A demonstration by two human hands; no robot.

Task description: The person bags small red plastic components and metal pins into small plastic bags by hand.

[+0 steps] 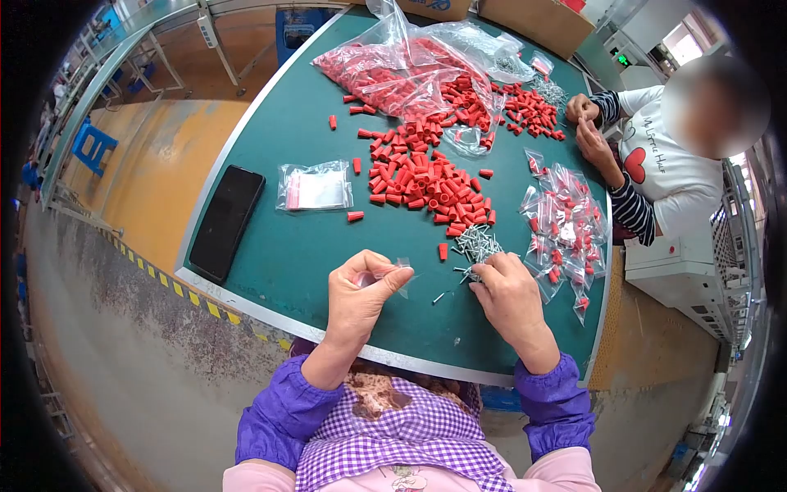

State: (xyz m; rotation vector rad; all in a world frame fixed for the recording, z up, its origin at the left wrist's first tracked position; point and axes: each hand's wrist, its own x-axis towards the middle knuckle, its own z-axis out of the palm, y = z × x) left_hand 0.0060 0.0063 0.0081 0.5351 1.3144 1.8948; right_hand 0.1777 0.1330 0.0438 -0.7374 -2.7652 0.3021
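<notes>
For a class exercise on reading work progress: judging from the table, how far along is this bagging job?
Done: a heap of filled bags lies at the right. In hand: the left hand pinches a small clear bag while the right hand reaches into the screws. Left: a large pile of loose red caps, more in a big plastic sack, and a stack of empty bags.

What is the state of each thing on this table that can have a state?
left hand: shut, pinching a small clear bag
right hand: fingertips on the screw pile, grip hidden
phone: screen dark, lying flat
large plastic bag: open, red connectors spilled out
small bags: filled, heaped
</notes>
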